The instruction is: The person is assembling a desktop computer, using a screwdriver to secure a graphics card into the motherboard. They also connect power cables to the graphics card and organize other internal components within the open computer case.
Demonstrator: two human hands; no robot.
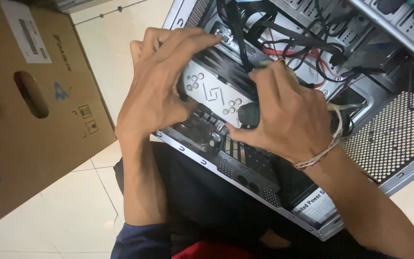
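An open grey computer case lies on its side across my lap. Inside it sits a tower cooler with a silver top plate and black fins. My left hand wraps over the cooler's left side, fingers curled across its top edge. My right hand grips the cooler's right side, with a black round-ended tool handle under the thumb. A woven string bracelet circles my right wrist. The motherboard beneath the cooler is mostly hidden by both hands.
Black and red cables tangle in the case's upper part. A power supply sits at the case's near corner. A large cardboard box stands at the left on the white tiled floor.
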